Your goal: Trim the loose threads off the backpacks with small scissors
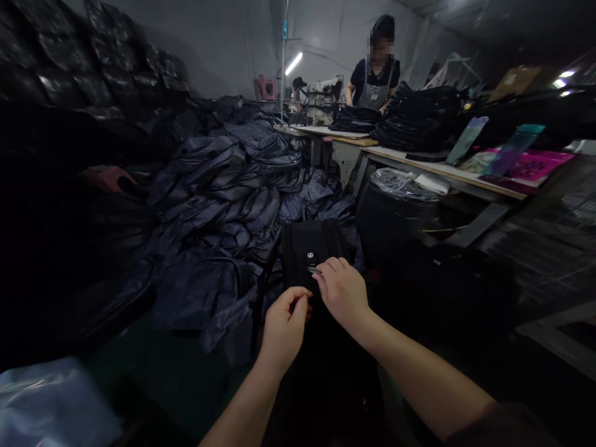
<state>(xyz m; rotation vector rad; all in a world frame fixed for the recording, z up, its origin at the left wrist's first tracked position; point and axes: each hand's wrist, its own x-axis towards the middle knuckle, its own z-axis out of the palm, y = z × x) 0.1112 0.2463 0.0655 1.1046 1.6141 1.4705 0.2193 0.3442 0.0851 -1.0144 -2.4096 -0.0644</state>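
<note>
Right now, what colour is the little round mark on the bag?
The round mark is white, on a black bag; it shows in the head view.

The dark green floor (pixel 153 360) carries a broad heap of dark bags (pixel 228 186), while the pale-topped desk (pixel 432 165) at the right bears a tall stack of black pieces (pixel 414 118) and, toward its near end, a bright pink packet (pixel 535 165).

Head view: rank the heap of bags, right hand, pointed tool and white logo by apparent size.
1. Heap of bags
2. Right hand
3. Pointed tool and white logo: too alike to rank; tool partly hidden.
</note>
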